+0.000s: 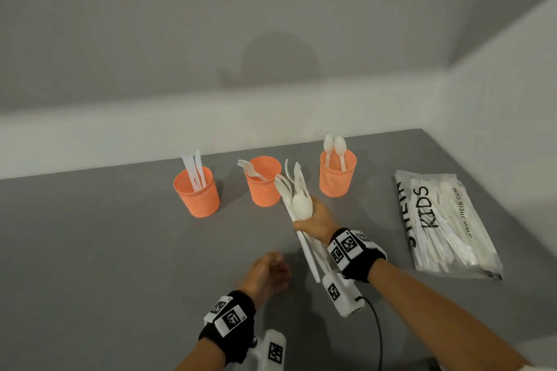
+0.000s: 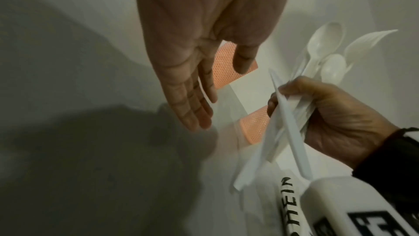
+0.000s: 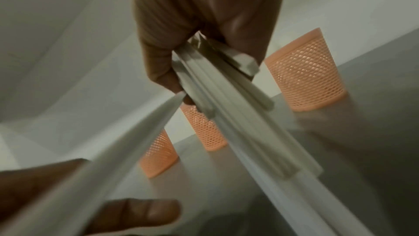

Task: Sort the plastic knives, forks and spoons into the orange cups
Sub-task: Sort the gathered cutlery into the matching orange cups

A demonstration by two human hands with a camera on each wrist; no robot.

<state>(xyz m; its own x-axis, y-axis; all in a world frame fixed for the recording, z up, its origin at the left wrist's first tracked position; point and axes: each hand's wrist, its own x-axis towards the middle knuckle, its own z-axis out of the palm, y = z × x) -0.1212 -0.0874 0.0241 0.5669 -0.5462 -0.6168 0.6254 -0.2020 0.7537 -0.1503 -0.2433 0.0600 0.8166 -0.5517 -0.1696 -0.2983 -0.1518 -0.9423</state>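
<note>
Three orange mesh cups stand in a row on the grey table: the left cup [image 1: 197, 194] holds knives, the middle cup [image 1: 262, 181] a fork, the right cup [image 1: 337, 173] two spoons. My right hand [image 1: 315, 221] grips a bundle of white plastic cutlery [image 1: 297, 199] in front of the middle cup, heads up and handles pointing down toward me. In the left wrist view the bundle [image 2: 288, 123] shows spoons, forks and a knife. My left hand [image 1: 266, 272] hovers empty below the bundle's handles, blurred; its fingers [image 2: 188, 100] are straight.
A white plastic bag [image 1: 446, 223] printed "KIDS", holding more cutlery, lies at the right of the table [image 1: 105, 235]. White walls stand behind the table and at its right. A black cable [image 1: 378, 331] runs near the front edge.
</note>
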